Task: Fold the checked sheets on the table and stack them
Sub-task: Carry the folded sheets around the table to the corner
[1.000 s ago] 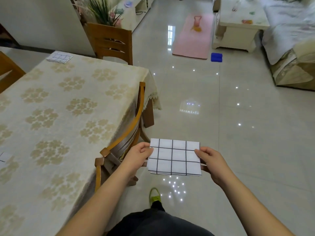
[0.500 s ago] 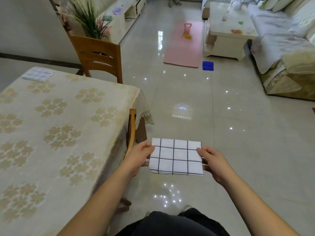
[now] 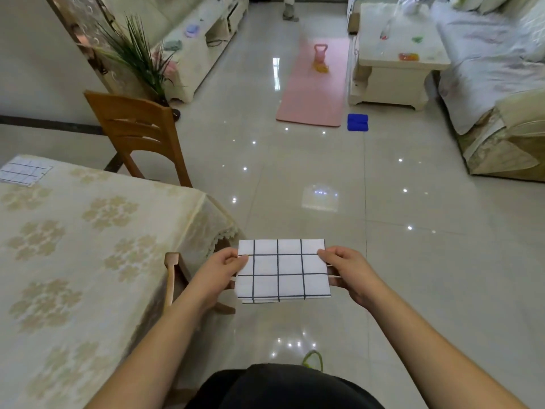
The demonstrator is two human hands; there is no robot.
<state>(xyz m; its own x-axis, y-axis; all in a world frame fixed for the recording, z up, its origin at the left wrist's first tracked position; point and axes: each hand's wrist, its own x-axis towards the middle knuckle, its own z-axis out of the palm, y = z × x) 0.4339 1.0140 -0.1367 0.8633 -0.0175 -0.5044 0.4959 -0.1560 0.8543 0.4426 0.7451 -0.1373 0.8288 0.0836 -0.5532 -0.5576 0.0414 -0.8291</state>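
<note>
Table [image 3: 88, 261] with its patterned cloth fills nine o'clock, a folded checked pile [image 3: 23, 171] resting at its far corner, probably the stack to join. Folded checked sheet [image 3: 281, 270] hangs over the floor at six o'clock, left hand [image 3: 219, 274] and right hand [image 3: 351, 273] pinching opposite edges, keeping layers flat.

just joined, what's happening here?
A person is holding a folded checked sheet flat in the air, the left hand pinching one end and the right hand the other. It is off the table, out over the floor beside it. Another folded checked sheet lies at the table's far corner, so the held one is not yet stacked.
</note>
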